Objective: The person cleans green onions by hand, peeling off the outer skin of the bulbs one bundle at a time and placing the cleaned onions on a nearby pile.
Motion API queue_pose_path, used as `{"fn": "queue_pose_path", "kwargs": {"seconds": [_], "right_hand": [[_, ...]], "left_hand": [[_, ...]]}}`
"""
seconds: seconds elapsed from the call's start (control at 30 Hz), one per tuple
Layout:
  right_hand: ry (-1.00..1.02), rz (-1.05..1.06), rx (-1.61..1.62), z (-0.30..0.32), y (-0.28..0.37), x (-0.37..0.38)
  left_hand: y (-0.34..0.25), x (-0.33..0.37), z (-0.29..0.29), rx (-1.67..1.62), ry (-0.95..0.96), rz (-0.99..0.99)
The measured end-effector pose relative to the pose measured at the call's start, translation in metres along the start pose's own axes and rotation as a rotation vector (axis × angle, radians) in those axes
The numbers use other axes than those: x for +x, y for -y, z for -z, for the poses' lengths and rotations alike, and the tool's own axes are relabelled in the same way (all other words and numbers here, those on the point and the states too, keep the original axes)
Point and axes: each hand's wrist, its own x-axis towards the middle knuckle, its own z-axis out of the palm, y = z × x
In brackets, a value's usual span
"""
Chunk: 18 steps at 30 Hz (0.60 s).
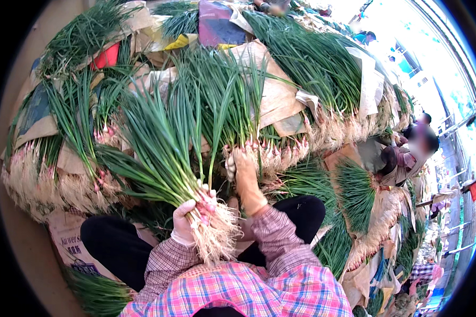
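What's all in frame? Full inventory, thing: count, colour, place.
held scallion bunch: one, green tops, pinkish bulbs, pale roots, centre-left, in left hand
stacked scallion bundles: many, too many to count, green with pale root ends, across top and right
brown paper wraps: several, tan, between bundles
red container: one, upper left, partly buried
printed sack: one, tan, lower left
other person: one, seated at right, among bundles
plaid shirt sleeves: pink check, bottom centre
knees: two, black trousers, lower centre
left hand: grip closed near bunch's root end
right hand: reaching to bulbs of the pile ahead
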Motion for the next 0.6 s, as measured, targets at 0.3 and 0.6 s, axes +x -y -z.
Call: {"fn": "queue_pose_path", "kwargs": {"seconds": [0.3, 0.6], "right_hand": [[-0.425, 0.355, -0.869, 0.101, 0.055, 0.143], [0.246, -0.035, -0.112, 0.032, 0.009, 0.009]], "left_hand": [[0.001, 0.011, 0.001, -0.136, 0.16, 0.125], [-0.008, 0.004, 0.027, 0.225, -0.016, 0.234]]}}
